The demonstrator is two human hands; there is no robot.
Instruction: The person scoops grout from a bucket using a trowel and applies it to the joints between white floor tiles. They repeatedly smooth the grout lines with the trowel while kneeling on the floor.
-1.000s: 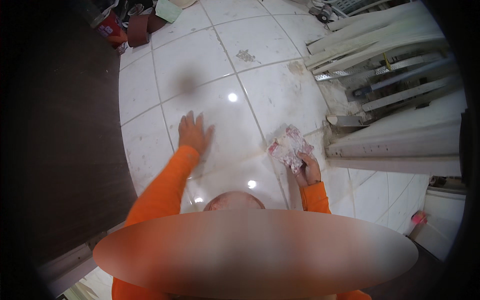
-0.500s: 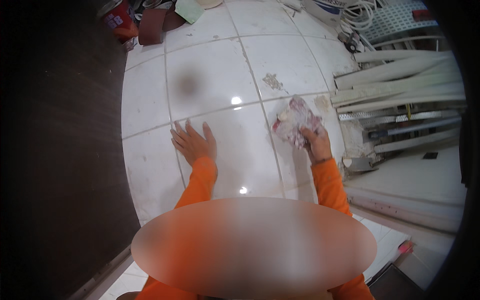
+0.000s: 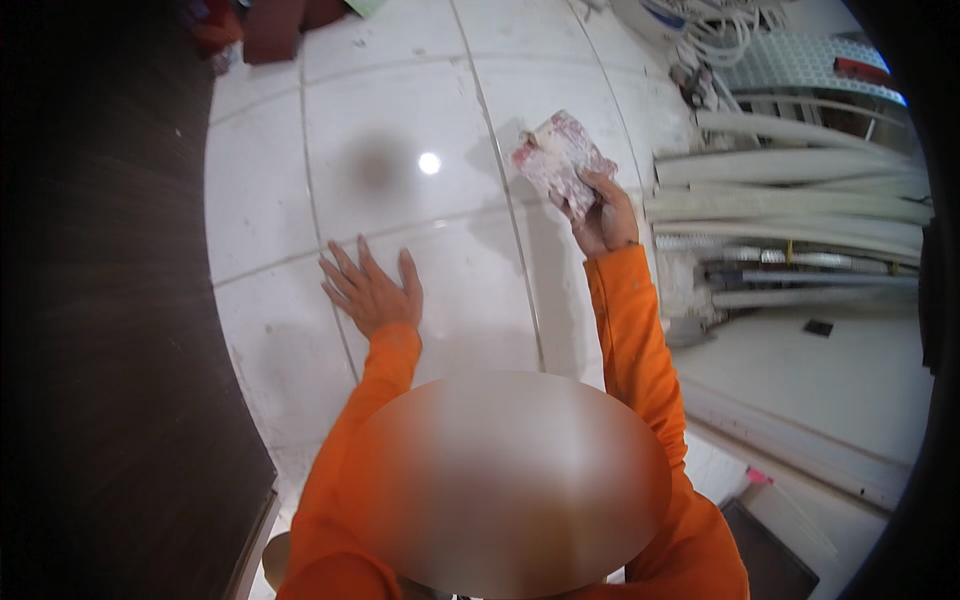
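Note:
My right hand (image 3: 605, 218) grips a crumpled red-and-white rag (image 3: 562, 155), thumb on top and fingers beneath. The rag is bunched and looks coated with whitish powder. It seems raised off the white tile floor (image 3: 400, 110), with a shadow falling to its left. To the left, my left hand (image 3: 375, 290) lies flat on the tiles, fingers spread, near a grout line. Both arms are in orange sleeves. A blurred oval hides the area just in front of my body.
A dark brown panel (image 3: 110, 300) rises along the left. On the right lie several long pale strips and tubes (image 3: 790, 168). A coiled white cable (image 3: 722, 38) and a perforated light sheet (image 3: 800, 62) sit at the far right. Dark red sheets (image 3: 272, 28) lie at the far left.
My right hand has carried the rag forward and slightly left, and it now looks lifted from the tiles. The left hand stays spread on the floor. The view has shifted a little.

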